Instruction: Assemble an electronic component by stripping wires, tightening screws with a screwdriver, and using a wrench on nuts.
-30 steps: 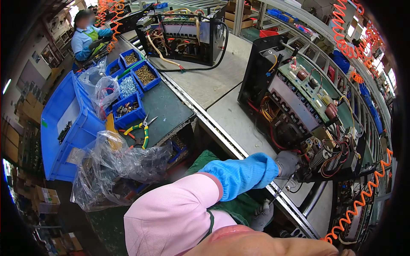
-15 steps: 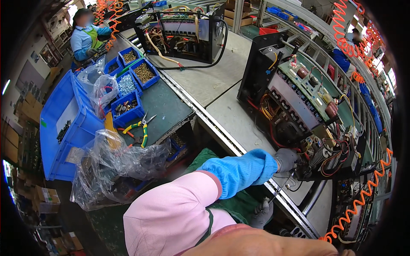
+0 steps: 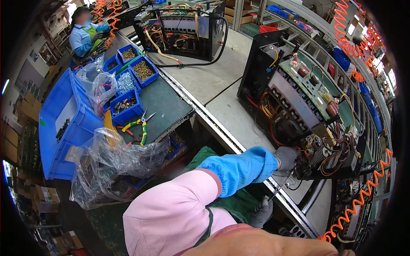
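An open electrical unit (image 3: 294, 102) with a black housing, a green circuit board and bundled wires stands on the worktop to the right. My left hand (image 3: 287, 158), in a grey glove and a blue sleeve, is at its near lower corner. The fingers are curled there, and what they hold is hidden. Lower down, by the worktop's edge, my grey-gloved right hand (image 3: 261, 212) is closed around a tool with a thin metal shaft (image 3: 279, 189). The shaft slants up toward my left hand; the handle is hidden in my grip.
Another open unit (image 3: 183, 36) stands farther back with a thick black cable. On the left are small blue bins (image 3: 144, 71) of screws and parts, a large blue bin (image 3: 60, 147), yellow-green pliers (image 3: 143, 128) and clear plastic bags (image 3: 115, 162). An orange coiled hose (image 3: 356, 205) hangs at right.
Both my hands stay almost where they were, by the unit's near corner. My view has shifted very slightly. The person at the far left has moved an arm.
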`<state>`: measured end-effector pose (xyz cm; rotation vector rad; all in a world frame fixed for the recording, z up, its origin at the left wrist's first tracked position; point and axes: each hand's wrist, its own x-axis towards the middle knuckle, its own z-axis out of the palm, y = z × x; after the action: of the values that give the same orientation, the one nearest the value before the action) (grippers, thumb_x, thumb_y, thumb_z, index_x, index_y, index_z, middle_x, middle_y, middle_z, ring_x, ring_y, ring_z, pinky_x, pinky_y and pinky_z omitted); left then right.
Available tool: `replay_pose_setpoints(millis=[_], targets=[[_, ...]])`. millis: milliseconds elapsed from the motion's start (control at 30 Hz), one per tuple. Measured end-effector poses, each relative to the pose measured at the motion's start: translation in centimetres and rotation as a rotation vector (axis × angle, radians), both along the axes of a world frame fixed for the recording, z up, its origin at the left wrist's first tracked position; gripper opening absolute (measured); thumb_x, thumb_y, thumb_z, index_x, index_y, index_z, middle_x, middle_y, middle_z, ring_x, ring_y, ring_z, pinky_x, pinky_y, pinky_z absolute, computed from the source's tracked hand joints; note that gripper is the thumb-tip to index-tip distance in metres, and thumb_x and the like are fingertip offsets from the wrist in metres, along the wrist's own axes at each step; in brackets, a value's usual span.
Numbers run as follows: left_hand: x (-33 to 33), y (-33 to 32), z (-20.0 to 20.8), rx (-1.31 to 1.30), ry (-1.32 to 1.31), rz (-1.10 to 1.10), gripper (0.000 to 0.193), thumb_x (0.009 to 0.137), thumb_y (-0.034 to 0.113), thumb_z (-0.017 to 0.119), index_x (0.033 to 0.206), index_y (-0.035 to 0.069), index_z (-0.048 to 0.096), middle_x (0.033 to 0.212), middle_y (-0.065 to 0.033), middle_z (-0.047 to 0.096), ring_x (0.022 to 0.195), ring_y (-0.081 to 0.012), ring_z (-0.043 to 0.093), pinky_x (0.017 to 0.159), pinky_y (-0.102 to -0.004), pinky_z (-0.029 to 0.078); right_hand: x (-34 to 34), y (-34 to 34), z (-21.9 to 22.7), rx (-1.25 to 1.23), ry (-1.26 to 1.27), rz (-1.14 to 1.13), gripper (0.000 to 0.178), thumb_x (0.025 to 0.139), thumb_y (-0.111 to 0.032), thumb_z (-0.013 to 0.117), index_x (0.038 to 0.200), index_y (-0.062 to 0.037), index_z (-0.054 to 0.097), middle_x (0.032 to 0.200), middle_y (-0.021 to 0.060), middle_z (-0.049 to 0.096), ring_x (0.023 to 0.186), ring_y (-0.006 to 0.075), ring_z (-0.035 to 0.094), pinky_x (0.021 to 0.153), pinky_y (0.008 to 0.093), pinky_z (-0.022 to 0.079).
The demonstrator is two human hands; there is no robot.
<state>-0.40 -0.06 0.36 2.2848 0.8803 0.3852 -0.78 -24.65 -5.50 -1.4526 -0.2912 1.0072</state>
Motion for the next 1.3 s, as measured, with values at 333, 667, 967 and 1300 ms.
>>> replay_pose_setpoints(millis=[333, 667, 967, 1300], targets=[[0.7, -0.4, -0.6, 0.030, -0.007, 0.044, 0.035, 0.078, 0.026, 0.068, 0.112, 0.019, 0.071, 0.106, -0.0135, 0.067, 0.102, -0.0328, 0.066, 0.086, -0.0442, 0.053, 0.0, 0.1, -0.2, -0.001, 0.028, -0.038, 0.014, 0.094, -0.018, 0.061, 0.103, -0.0076, 0.060, 0.060, -0.0067, 0.036, 0.046, 0.0028, 0.030, 0.043, 0.0209, 0.023], [0.7, -0.1, -1.4, 0.018, -0.090, -0.007, 0.032, 0.081, 0.024, 0.065, 0.112, 0.024, 0.071, 0.103, -0.0112, 0.065, 0.100, -0.0315, 0.065, 0.082, -0.0453, 0.052, 0.1, 0.1, -0.3, 0.022, 0.028, -0.030, 0.016, 0.093, -0.021, 0.061, 0.102, -0.0081, 0.060, 0.061, -0.0070, 0.036, 0.047, 0.0027, 0.030, 0.044, 0.0206, 0.022], [0.1, -0.7, -2.1, 0.099, -0.191, 0.040, 0.033, 0.082, 0.022, 0.063, 0.113, 0.031, 0.071, 0.105, -0.0104, 0.065, 0.098, -0.0316, 0.065, 0.078, -0.0440, 0.053, -0.6, -0.1, 1.7, -0.037, 0.041, 0.009, 0.019, 0.094, -0.027, 0.059, 0.099, -0.0084, 0.060, 0.065, -0.0068, 0.040, 0.053, 0.0033, 0.034, 0.048, 0.0213, 0.026], [0.4, 1.0, -4.5, 0.071, -0.250, 0.054, 0.026, 0.087, 0.036, 0.066, 0.109, 0.022, 0.071, 0.101, -0.0127, 0.068, 0.093, -0.0340, 0.066, 0.080, -0.0454, 0.053, -1.4, 1.7, 2.6, -0.123, -0.052, -0.128, 0.043, 0.089, -0.024, 0.063, 0.127, -0.0049, 0.057, 0.100, -0.0030, 0.059, 0.070, 0.0046, 0.046, 0.059, 0.0203, 0.035]])
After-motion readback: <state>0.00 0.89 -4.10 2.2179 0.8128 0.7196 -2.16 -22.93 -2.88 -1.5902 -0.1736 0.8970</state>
